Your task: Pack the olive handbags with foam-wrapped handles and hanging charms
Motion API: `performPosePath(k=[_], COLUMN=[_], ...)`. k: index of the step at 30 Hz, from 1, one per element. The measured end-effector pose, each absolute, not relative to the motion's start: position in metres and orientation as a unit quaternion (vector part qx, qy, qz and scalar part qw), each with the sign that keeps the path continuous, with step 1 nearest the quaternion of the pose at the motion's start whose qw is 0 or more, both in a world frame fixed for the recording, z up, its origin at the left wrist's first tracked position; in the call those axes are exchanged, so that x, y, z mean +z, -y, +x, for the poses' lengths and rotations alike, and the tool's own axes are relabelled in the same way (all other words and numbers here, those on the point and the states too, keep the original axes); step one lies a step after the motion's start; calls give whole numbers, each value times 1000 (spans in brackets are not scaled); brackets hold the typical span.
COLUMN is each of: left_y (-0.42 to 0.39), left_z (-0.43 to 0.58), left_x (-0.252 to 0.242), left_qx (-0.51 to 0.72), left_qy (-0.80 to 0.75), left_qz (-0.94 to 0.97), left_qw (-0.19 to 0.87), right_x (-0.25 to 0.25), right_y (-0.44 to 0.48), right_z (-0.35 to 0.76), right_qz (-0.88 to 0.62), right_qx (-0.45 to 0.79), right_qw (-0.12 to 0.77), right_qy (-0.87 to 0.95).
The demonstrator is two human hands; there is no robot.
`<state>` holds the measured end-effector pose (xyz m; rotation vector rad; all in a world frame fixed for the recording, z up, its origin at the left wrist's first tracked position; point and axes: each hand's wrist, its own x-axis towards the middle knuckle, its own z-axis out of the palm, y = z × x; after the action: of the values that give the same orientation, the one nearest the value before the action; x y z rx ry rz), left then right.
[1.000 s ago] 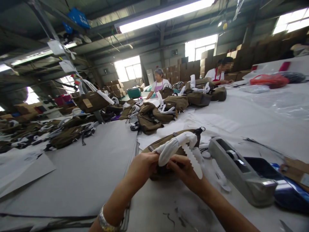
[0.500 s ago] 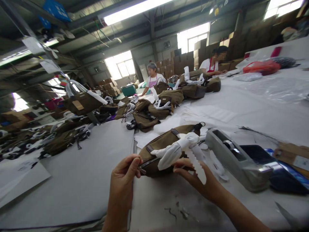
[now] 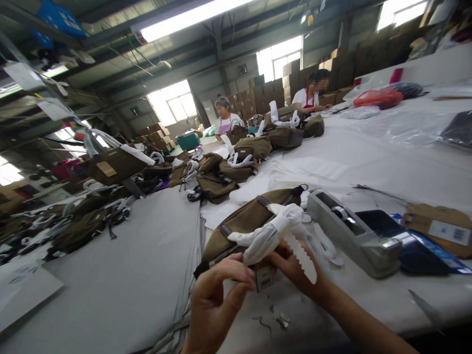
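Observation:
A brown-olive handbag [image 3: 243, 216] lies on the table before me, its handles wrapped in white paper [image 3: 263, 238]. A barcode hang tag [image 3: 264, 278] shows at its near side, below the wrapping. My left hand [image 3: 223, 295] is closed in a pinch at the tag's left edge; what sits between thumb and finger is hidden. My right hand [image 3: 300, 268] curls its fingers around the tag's right edge, partly covered by a jagged-edged strip of white paper [image 3: 302, 258].
A grey tape dispenser [image 3: 354, 236] stands right of the bag, beside a dark blue tray [image 3: 409, 243] and brown tags [image 3: 438, 226]. A pointed blade [image 3: 426, 307] lies near the front edge. More brown bags [image 3: 254, 147] are piled ahead; two people work beyond.
My left hand has left the zipper end of the bag and moved right, to the hang tag. The tag has come into view under the white wrapping. The camera view has shifted slightly.

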<state>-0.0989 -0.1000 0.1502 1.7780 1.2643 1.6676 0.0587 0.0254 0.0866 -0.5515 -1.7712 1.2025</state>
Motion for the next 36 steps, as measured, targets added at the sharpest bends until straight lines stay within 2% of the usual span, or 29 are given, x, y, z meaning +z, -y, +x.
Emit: performPosePath(k=[4, 8, 14, 18, 23, 27, 30, 32, 36], left_y=[93, 92, 87, 83, 82, 80, 76, 72, 66], left_z=[-85, -83, -85, -91, -91, -92, -97, -101, -104], left_x=[161, 161, 150, 150, 147, 137, 131, 130, 137], left_qx=[439, 350, 380, 343, 303, 378, 381, 374, 471], left_qy=[-489, -557, -618, -688, -717, -627, -524, -472, -511], left_qz=[751, 746, 678, 618, 589, 628, 736, 786, 715], left_qw=[66, -105, -115, -163, -216, -262, -196, -140, -74], right_x=[92, 96, 99, 104, 100, 96, 96, 96, 101], right_y=[-25, -24, -22, -20, -18, -19, -21, -22, -24], right_z=[57, 54, 54, 58, 54, 49, 47, 47, 45], right_qz=[-193, -201, -208, -215, -176, -210, -210, -207, -233], right_qx=[416, 372, 171, 86, 226, 363, 511, 564, 625], right_qw=[444, 452, 542, 551, 516, 497, 457, 443, 429], right_qy=[769, 786, 796, 802, 807, 760, 697, 666, 609])
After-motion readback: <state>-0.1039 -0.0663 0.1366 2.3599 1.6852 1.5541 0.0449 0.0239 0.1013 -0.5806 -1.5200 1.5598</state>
